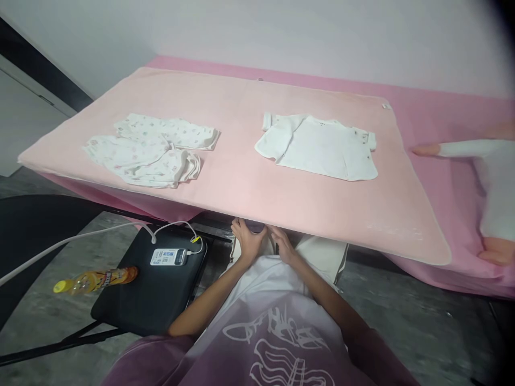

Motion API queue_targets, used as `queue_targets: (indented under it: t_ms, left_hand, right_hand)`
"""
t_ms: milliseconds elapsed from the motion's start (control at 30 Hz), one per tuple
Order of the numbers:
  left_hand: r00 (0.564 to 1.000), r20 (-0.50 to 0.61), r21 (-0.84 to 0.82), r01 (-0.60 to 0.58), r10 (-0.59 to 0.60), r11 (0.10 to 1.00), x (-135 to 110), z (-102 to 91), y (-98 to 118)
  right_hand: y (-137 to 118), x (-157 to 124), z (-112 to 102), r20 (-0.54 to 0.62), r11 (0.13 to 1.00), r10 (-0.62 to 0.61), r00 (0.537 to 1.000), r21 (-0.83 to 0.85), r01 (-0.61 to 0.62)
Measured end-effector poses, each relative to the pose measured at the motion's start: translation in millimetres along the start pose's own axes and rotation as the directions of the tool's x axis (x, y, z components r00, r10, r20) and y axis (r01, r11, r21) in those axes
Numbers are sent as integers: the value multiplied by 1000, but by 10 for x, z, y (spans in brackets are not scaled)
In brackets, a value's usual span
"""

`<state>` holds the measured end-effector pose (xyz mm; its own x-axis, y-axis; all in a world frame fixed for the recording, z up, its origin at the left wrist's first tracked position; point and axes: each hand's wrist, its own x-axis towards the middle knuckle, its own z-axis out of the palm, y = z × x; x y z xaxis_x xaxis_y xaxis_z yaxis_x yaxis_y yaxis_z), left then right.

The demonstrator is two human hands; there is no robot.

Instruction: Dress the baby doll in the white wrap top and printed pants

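My left hand is under the table's front edge, its thumb and fingers curled about a dark flat object whose kind I cannot make out. Beside it, my right hand has its fingers stretched forward, near the object's right side; the tips are partly hidden by the table edge. On the pink mat above my hands lies a white baby top, spread flat. To its left are white patterned baby clothes, loosely folded. Neither hand touches the clothes.
A doll in white clothing lies at the right on the pink tablecloth. At lower left, a black chair bears a drink bottle with a yellow cap and a white device with a cable.
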<state>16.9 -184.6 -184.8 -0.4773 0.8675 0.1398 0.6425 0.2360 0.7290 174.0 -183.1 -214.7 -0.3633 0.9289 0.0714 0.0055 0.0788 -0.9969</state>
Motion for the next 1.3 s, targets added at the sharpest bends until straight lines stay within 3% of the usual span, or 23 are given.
queue_targets:
  t_ms: [567, 767, 900, 1033, 1100, 1167, 1233, 1300]
  left_hand:
    - [998, -25, -19, -56, 55, 998, -46, -69, -11]
    - [992, -34, -1, -124, 123, 992, -126, -126, -41]
    - [985, -19, 7, -171, 171, 985, -197, -215, -49]
    - [957, 15, -69, -289, 290, 955, -305, -437, -8]
    - [918, 101, -164, -364, 383, 917, -379, -598, 46]
    - [838, 224, -320, -419, 498, 850, -460, -750, 134]
    - [709, 321, -496, -440, 628, 749, -538, -852, 267]
    - [568, 349, -627, -450, 745, 636, -608, -873, 453]
  right_hand:
    - [-137, 5, -8, 7, 998, -65, 998, -25, 65]
    - [-140, 8, 1, 3, 998, -60, 998, -15, 60]
    - [-219, 8, -3, 21, 998, -57, 998, -18, 57]
    - [-458, -80, -76, 74, 995, -96, 993, -21, 98]
    - [-598, -214, -156, 100, 993, -108, 989, -39, 112]
    - [-712, -423, -273, 87, 989, -125, 988, -72, 131]
    - [-797, -692, -446, 25, 980, -158, 987, -115, 160]
    - [-881, -983, -697, -70, 965, -207, 976, -176, 192]
